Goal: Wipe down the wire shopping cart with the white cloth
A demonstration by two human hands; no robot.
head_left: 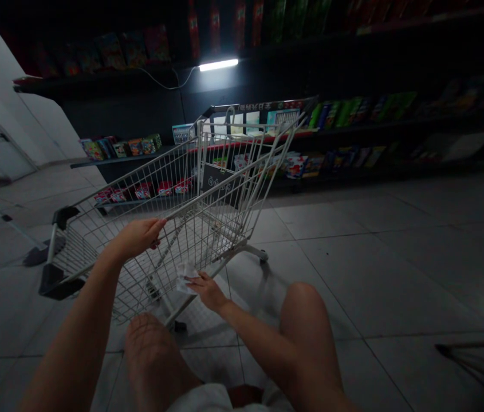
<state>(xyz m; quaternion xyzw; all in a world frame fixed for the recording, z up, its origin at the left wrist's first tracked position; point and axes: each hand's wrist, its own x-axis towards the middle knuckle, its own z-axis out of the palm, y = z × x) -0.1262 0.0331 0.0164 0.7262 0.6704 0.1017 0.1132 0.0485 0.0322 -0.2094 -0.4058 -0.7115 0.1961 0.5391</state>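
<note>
The left hand (138, 237) closes around the rail of a wire shopping cart (224, 181), steadying it beside the person's knees, while the right hand (208, 290) pinches a white cloth (186, 278) against the cart's wires.

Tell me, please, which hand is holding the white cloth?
The right hand holds the white cloth against the wire shopping cart; the left hand, higher up, only grips the cart's top rail.

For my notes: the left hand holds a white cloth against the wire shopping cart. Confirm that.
Wrong hand. The head view shows the right hand holding the white cloth against the wire shopping cart; the left hand is gripping the cart's upper rail.
</note>
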